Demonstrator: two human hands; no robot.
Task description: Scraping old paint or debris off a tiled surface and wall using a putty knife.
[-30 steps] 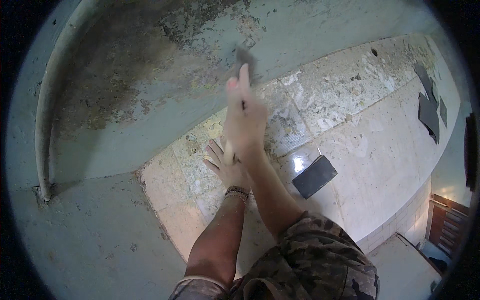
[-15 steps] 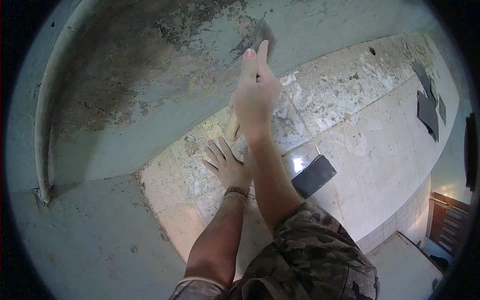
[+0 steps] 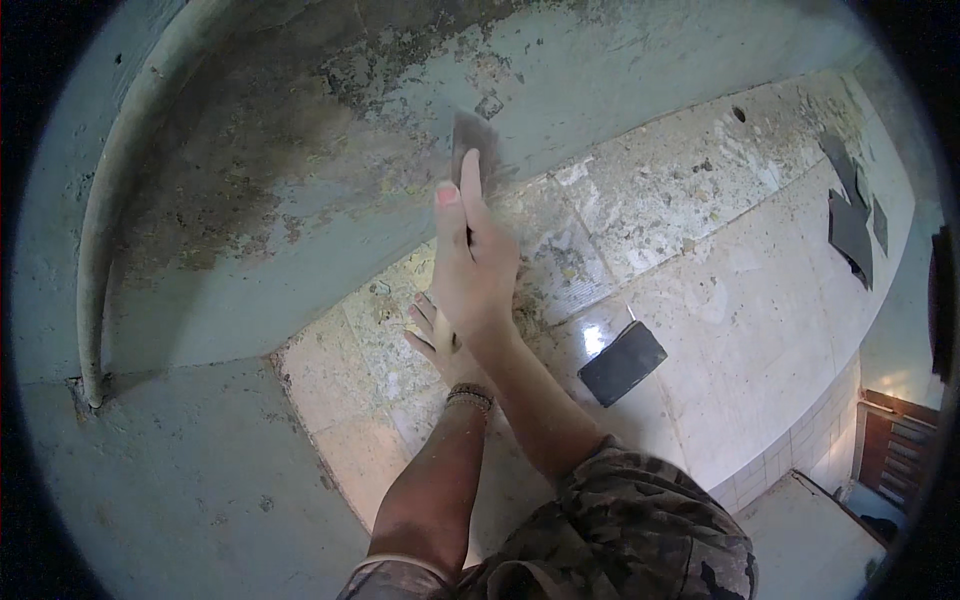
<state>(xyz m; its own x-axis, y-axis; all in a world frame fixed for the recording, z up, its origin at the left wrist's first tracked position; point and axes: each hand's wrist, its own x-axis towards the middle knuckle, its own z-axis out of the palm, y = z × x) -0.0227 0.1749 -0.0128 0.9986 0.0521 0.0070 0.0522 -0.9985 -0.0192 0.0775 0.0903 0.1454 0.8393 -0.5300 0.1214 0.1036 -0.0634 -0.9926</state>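
My right hand (image 3: 478,262) is closed around a scraper (image 3: 470,145), its index finger laid along the flat grey blade. The blade is at the peeling green wall (image 3: 390,130), slightly smeared by motion; whether its edge touches the paint I cannot tell. Beneath the right hand, my left hand (image 3: 428,335) rests with fingers spread on the debris-covered tiled ledge (image 3: 350,375). The right hand and forearm hide part of the left hand.
A dark rectangular block (image 3: 622,363) lies on the pale tiles to the right. Several torn dark sheets (image 3: 850,238) lie at the far right end. A thick pipe (image 3: 90,250) runs down the wall at left. Flakes and dust (image 3: 690,160) cover the ledge along the wall.
My right hand has drawn the scraper down and to the left, closer to me, and now covers more of my left hand. The left hand stays on the ledge.
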